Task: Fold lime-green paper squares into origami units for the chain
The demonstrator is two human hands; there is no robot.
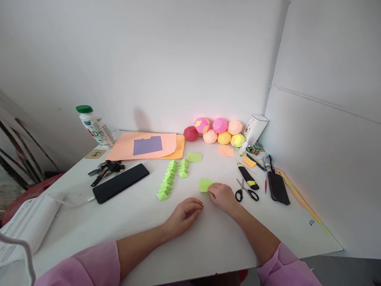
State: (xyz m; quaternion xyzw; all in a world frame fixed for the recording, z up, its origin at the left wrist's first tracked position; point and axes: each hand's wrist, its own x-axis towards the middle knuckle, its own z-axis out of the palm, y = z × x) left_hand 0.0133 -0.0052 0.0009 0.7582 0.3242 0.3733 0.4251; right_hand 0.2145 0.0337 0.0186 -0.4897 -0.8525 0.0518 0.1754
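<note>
My right hand (224, 196) pinches the right edge of a small light-green piece of paper (204, 184) near the middle of the white table (190, 254). My left hand (183, 217) rests on the tabletop just to the left, thumb a little apart from the loosely bent fingers, with nothing visible in it. Beyond it, two rows of folded green paper pieces (167, 180) run away from me, the left row longer. Another flat green paper (194, 157) lies farther back. To the right of my right hand are open scissors (246, 191) and a black-and-yellow utility knife (248, 176).
Faceted paper balls (220, 125) are stacked against the back wall. Peach sheets (125, 145) bearing a purple piece (148, 145) lie at the back left, near a bottle (95, 129), keys (107, 170) and a black slab (121, 182). A phone (278, 187) is at right.
</note>
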